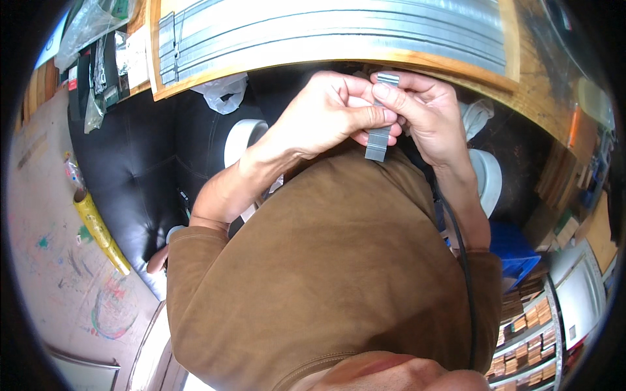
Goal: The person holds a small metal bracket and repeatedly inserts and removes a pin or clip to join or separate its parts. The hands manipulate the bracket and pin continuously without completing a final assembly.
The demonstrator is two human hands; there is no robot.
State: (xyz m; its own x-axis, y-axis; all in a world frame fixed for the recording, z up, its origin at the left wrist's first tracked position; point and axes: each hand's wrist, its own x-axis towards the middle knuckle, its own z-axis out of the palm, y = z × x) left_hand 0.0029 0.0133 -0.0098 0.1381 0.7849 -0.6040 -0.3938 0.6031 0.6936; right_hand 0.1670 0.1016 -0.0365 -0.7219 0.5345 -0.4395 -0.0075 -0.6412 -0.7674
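Observation:
A short, narrow grey metal strip (376, 150) with lines running across it is held upright between both hands in front of my chest. My left hand (329, 107) is closed, its thumb and fingers pinching the strip's middle. Higher up, the thumb of my right hand (430, 111) presses the strip against its fingers near the top end. Part of the strip is hidden behind the thumbs. Just beyond the hands, long silvery metal strips (332, 36) lie side by side in a wood-framed tray (228, 77).
A black padded seat (124, 169) lies to the left, with a white plastic bag (225, 94) near the tray. A yellow roll (101, 228) leans farther left. At right are a blue bin (512, 251) and shelves of wooden pieces (531, 345). A black cable (462, 254) runs along my right arm.

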